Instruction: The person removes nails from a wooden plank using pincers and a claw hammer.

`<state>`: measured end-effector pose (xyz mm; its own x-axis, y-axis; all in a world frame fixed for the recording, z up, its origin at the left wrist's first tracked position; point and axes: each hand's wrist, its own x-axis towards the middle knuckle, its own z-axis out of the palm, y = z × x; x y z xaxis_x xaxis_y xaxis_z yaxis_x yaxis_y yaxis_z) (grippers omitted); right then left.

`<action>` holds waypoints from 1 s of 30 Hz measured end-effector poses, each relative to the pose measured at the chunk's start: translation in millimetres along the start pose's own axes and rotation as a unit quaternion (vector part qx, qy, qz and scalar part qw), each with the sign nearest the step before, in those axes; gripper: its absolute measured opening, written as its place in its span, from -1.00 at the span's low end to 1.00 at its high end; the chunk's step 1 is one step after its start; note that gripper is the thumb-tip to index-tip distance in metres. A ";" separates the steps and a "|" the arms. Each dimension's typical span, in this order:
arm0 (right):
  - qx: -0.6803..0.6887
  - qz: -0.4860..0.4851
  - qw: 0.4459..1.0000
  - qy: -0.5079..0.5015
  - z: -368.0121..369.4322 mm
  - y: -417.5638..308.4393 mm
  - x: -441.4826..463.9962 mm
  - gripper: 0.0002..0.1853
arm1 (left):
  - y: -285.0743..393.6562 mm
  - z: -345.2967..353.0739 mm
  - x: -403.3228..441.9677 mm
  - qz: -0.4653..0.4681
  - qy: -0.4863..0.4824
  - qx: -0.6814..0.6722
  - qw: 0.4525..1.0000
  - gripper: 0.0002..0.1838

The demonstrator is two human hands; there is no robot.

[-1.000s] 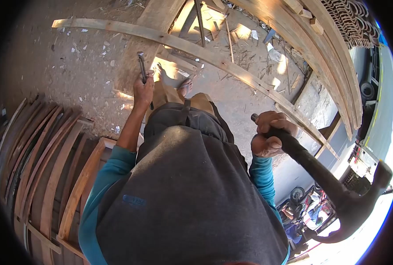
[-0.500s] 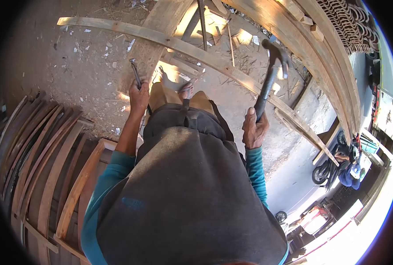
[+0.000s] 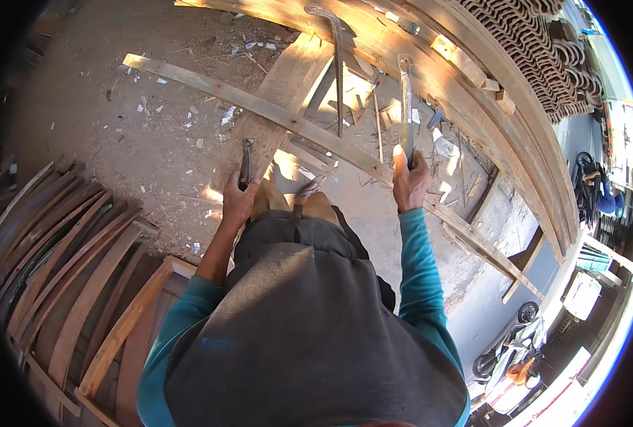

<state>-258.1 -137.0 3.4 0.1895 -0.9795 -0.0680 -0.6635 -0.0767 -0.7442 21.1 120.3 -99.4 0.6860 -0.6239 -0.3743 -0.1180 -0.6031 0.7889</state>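
A: What is seen at the far left?
B: Curved slats (image 3: 74, 320) are gathered in a close row at the lower left, near the teal-sleeved left arm.
A: And at the left hand (image 3: 239, 203)?
B: Its fingers are curled around the lower end of a dark metal tool (image 3: 246, 158). The tool is held upward from the fist, its upper end clear of the fingers; its exact kind cannot be told.
A: What is seen beyond it?
B: The tool is seen against a wide board (image 3: 281, 82). That board is crossed by a long wooden strip (image 3: 330, 144), which is slanted down toward the right. Farther right, a dark hooked bar (image 3: 340, 78) is seen, well apart from both hands.
A: Where is the hammer (image 3: 407, 107)?
B: In the right hand (image 3: 411, 181). Its grip is wrapped by the fingers, the thumb is laid along it, and the shaft is pointed away from the body, with the head shown narrow. Part of the strip is hidden behind this hand.
A: And at the far right?
B: Long curved timbers (image 3: 523, 142) are seen, with brown tiles (image 3: 515, 64) stacked beyond them. Lower down, a motorcycle (image 3: 501, 352) is seen.
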 end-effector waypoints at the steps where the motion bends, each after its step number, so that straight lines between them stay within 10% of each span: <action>1: -0.067 -0.017 0.998 -0.004 5.4 -5.7 25.1 -0.57 | -1.4 -3.9 -1.3 0.023 0.005 -0.004 1.000 -0.60; 12: -0.157 -0.263 0.945 0.111 55.5 -72.4 191.5 -0.66 | 3.5 -54.8 5.0 0.010 -0.048 0.048 0.998 -0.47; 15: -0.018 -0.114 0.967 -0.226 84.6 -115.8 91.4 -0.67 | 38.8 -61.9 20.4 -0.049 -0.088 -0.047 0.994 -0.54; 19: 0.059 -0.021 0.849 -0.524 133.1 -128.7 -17.0 -0.29 | 73.0 -48.5 50.8 -0.008 -0.097 -0.130 0.987 -0.58; 27: 0.284 0.211 0.830 -0.431 128.5 -133.4 -42.2 -0.35 | 136.6 -49.7 90.7 -0.003 -0.389 -0.224 0.894 -0.62; 30: 0.295 0.246 0.854 -0.352 111.2 -131.6 -53.6 -0.48 | 128.8 -59.6 129.7 0.318 -0.356 0.033 0.878 -0.57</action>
<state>-100.5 -53.7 31.1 0.5188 -0.4963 -0.6961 -0.3469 0.6220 -0.7019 137.6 -8.7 -17.2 -0.1540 -0.9833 -0.0972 -0.3715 -0.0336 0.9278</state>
